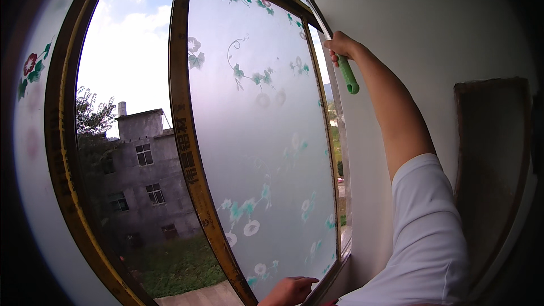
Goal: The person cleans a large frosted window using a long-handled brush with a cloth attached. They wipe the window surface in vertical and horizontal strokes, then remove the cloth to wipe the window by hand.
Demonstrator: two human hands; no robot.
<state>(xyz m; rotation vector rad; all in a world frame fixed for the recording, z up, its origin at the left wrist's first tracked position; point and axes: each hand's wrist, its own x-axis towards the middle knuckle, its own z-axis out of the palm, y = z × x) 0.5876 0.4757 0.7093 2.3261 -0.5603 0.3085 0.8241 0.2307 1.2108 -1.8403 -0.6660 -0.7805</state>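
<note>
Raised at the upper right, my right hand (342, 46) is wrapped around a metal pole (312, 4) just above its green plastic grip (349, 77). The pole slants up and to the left, and its far end runs out of the picture at the top. Behind it stands a frosted window pane (263, 127) printed with flowers and green leaves. Low in the picture, my left hand (291, 291) is partly cut off by the edge, before the lower part of that pane. Its index finger points right; whether it touches the glass or frame cannot be told.
A brown window frame upright (187, 136) bearing writing borders the pane. To its left is an opening or clear glass, with a grey building (144, 170) and grass (182, 263) outside. A pale wall (403, 29) and a dark rectangular panel or recess (488, 157) are on the right.
</note>
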